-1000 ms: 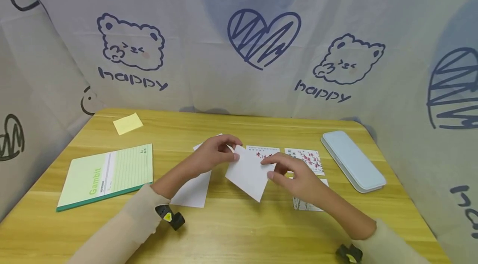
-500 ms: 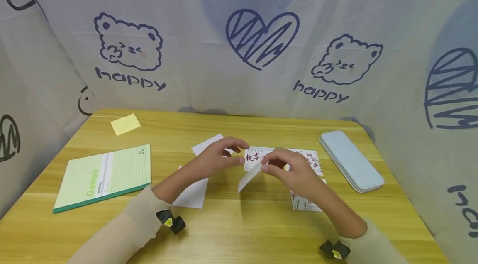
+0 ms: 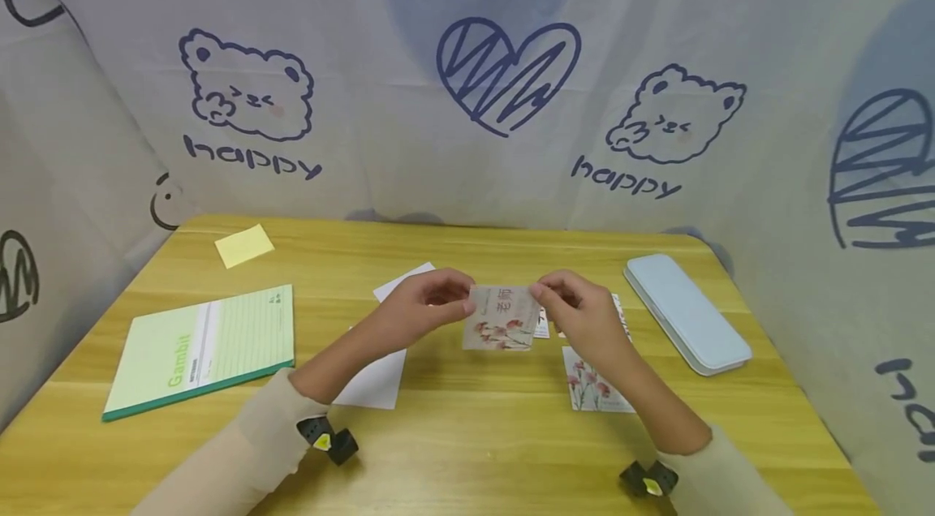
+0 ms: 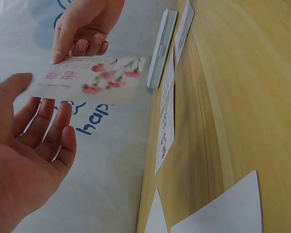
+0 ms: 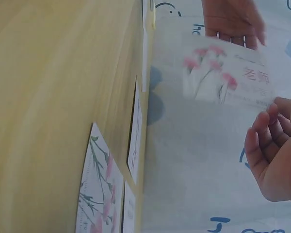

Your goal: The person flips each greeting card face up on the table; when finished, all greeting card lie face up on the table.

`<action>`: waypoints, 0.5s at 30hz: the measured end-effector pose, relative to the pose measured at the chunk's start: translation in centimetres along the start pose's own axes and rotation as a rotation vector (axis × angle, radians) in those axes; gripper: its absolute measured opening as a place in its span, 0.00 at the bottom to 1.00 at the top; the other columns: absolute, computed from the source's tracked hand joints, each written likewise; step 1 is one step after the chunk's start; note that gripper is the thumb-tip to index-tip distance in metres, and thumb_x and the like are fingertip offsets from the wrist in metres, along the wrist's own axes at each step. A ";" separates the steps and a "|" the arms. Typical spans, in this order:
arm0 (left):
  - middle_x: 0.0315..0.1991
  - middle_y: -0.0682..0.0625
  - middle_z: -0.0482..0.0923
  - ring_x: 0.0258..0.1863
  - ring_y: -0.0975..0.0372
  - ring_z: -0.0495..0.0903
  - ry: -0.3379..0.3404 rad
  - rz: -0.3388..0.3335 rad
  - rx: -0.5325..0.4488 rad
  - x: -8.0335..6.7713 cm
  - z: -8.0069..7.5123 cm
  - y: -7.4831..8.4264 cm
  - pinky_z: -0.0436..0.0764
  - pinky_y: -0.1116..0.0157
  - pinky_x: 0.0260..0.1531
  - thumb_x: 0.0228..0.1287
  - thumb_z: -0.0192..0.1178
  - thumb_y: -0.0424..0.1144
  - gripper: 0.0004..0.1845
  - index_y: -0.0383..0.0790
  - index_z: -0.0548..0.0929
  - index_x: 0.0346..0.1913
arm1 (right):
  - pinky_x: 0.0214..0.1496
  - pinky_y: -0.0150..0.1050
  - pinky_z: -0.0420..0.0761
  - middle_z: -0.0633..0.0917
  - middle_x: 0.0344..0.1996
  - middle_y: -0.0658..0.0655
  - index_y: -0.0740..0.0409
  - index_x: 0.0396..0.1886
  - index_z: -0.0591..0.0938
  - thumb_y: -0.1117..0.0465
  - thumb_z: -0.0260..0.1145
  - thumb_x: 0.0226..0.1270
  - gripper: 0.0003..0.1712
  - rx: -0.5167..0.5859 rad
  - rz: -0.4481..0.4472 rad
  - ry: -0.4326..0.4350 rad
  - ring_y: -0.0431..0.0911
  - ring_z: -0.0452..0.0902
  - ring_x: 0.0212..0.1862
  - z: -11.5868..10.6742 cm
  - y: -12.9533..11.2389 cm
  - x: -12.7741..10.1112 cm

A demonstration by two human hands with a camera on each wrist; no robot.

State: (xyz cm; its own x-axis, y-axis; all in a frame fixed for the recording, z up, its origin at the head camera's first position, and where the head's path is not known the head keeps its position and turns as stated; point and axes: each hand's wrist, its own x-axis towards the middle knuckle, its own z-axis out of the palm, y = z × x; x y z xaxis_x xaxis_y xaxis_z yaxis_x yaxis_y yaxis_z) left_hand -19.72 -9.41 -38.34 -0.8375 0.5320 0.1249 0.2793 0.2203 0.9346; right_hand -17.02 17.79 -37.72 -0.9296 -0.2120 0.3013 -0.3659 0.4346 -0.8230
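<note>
Both hands are raised above the middle of the table (image 3: 453, 451), each pinching one short edge of a flower card (image 3: 502, 318). The left hand (image 3: 424, 307) holds the card's left edge between thumb and fingertips; the left wrist view shows the thumb near the edge and the remaining fingers loosely curved beneath. The right hand (image 3: 580, 317) grips the opposite edge with curled fingers. The card is held clear of the table, printed face toward the person, showing pink flowers and red characters; it appears slightly blurred in the right wrist view.

Judgement on handling: the card is thin and will bow if the hands draw together, so light tension between the two pinches should keep it flat. Fingertips are best kept at the margins, off the print. Whether the left fingers under the card actually touch it cannot be told.

Below and just beyond the held card lie further printed cards (image 3: 593, 388), partly hidden by the right hand. White paper sheets (image 3: 374, 380) lie under the left forearm. Further out: a green notebook (image 3: 200, 350) at left, a yellow sticky note (image 3: 244, 245) at the far left corner, and a pale blue case (image 3: 687, 313) at right. A printed cloth backdrop (image 3: 467, 78) encloses the table.
</note>
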 end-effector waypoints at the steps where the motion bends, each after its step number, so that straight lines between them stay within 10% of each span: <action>1: 0.46 0.50 0.83 0.48 0.58 0.82 0.010 0.003 0.011 0.0 0.0 0.0 0.81 0.59 0.50 0.71 0.63 0.42 0.12 0.44 0.82 0.53 | 0.22 0.34 0.71 0.78 0.22 0.55 0.53 0.42 0.84 0.50 0.63 0.75 0.11 0.021 0.011 -0.003 0.47 0.71 0.23 0.0 0.1 0.0; 8: 0.46 0.50 0.84 0.42 0.60 0.82 0.072 0.042 0.097 0.0 0.2 0.0 0.81 0.63 0.42 0.71 0.62 0.38 0.10 0.43 0.85 0.52 | 0.33 0.33 0.77 0.80 0.34 0.49 0.49 0.46 0.84 0.50 0.64 0.74 0.10 -0.121 -0.035 -0.022 0.43 0.73 0.33 -0.1 -0.2 0.0; 15: 0.41 0.54 0.80 0.35 0.61 0.78 -0.064 0.056 0.246 -0.3 1.4 0.1 0.81 0.66 0.34 0.74 0.60 0.38 0.12 0.47 0.85 0.56 | 0.39 0.32 0.81 0.83 0.40 0.41 0.47 0.59 0.82 0.52 0.66 0.73 0.18 -0.341 -0.207 -0.198 0.34 0.76 0.38 0.7 -0.9 -0.5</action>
State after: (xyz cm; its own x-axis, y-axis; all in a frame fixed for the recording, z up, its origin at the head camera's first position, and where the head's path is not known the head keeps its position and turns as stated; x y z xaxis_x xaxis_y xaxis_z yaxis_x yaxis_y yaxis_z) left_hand -18.77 -8.40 -38.79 -0.7880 0.5983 0.1456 0.4372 0.3772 0.8165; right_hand -16.19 16.83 -37.45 -0.8209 -0.4746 0.3176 -0.5680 0.6220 -0.5389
